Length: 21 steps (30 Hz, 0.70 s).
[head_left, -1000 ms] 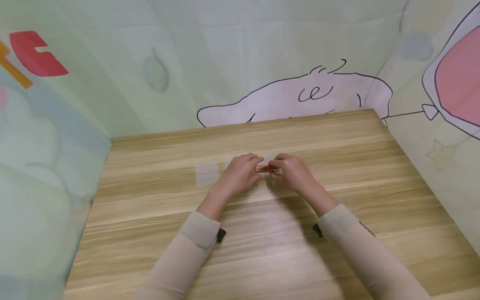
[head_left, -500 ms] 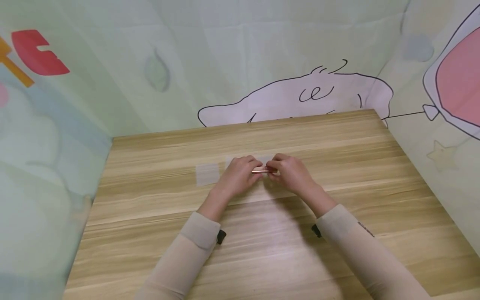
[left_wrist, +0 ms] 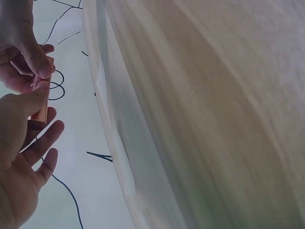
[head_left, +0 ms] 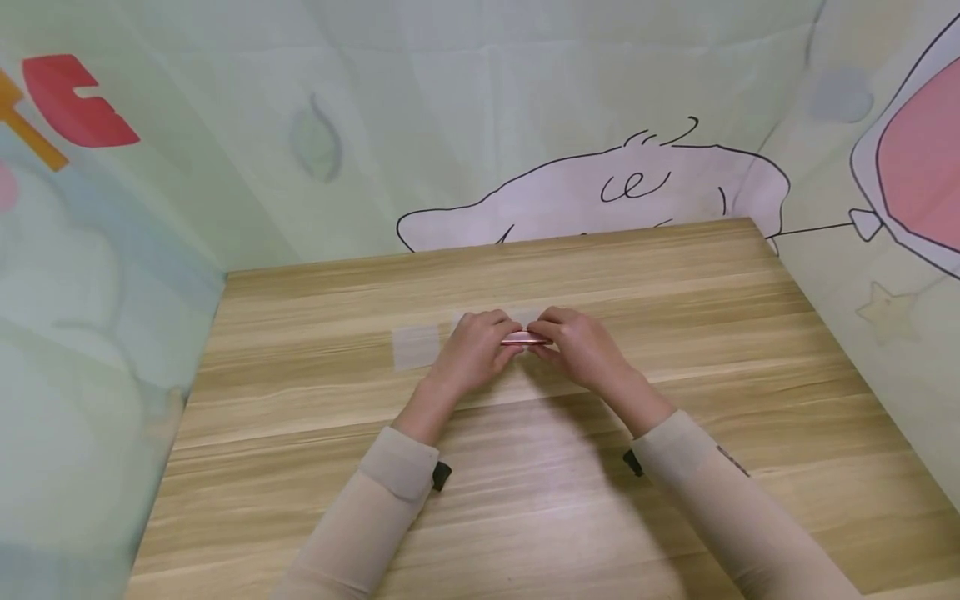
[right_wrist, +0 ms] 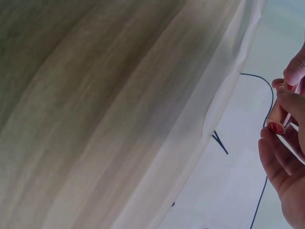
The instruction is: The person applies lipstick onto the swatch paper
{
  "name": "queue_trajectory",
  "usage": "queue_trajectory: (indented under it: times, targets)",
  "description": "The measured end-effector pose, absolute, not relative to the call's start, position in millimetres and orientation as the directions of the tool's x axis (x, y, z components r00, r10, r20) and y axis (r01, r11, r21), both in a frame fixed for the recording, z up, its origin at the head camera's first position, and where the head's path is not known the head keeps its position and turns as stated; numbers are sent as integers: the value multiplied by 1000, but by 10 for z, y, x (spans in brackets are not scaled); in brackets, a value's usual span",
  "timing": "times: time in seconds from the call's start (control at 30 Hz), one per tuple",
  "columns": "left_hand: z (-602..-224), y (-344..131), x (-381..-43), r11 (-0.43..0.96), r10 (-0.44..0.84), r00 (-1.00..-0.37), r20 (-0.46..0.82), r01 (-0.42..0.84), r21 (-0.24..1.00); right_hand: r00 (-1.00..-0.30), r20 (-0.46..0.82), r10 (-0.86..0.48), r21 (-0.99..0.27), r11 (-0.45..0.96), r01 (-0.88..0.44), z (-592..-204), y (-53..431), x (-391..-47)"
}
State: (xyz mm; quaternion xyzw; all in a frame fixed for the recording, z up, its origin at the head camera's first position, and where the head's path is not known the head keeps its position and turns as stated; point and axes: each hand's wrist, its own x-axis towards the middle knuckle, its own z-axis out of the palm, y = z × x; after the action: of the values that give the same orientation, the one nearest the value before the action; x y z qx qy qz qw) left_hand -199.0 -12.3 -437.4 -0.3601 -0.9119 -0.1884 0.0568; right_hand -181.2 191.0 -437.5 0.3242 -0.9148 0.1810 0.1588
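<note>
A small, slim rose-gold box (head_left: 527, 337) is held level between both hands, above the middle of the table. My left hand (head_left: 472, 346) pinches its left end, with the thumb in front and fingers behind. In the left wrist view the other fingers of the left hand (left_wrist: 21, 160) stand loosely apart. My right hand (head_left: 581, 343) pinches the other end of the box. The right wrist view shows a red, pointed-oval end on the box (right_wrist: 276, 127), next to the fingers of the right hand (right_wrist: 290, 176). The fingertips cover much of its sides.
A thin whitish square sheet (head_left: 416, 347) lies on the wood-grain table (head_left: 315, 467), left of the hands. Another pale sheet (head_left: 527, 317) shows partly behind the hands. A printed cloth wall (head_left: 360, 125) stands along the table's back and sides.
The box has been turned about its length: its wide reddish face showed earlier, then a thin edge, now a narrow pale-pink side. The right fingers have shifted slightly left. Both arms stay nearly in place.
</note>
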Motion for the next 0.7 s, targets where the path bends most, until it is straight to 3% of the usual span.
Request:
queue_trajectory:
  times: [0.3, 0.53, 0.7]
  targets:
    - [-4357, -188, -1969, 681, 621, -748, 233, 663, 312, -713, 439, -547, -248, 689, -681, -4402, 1952, -1808]
    - [-4334, -386, -2017, 728, 550, -812, 194, 580, 365, -795, 385, -469, -301, 751, -588, -4385, 2154, -1804]
    - [-4332, -393, -2012, 720, 552, -815, 177, 573, 391, -799, 391, -457, -291, 762, -579, -4382, 2153, -1794]
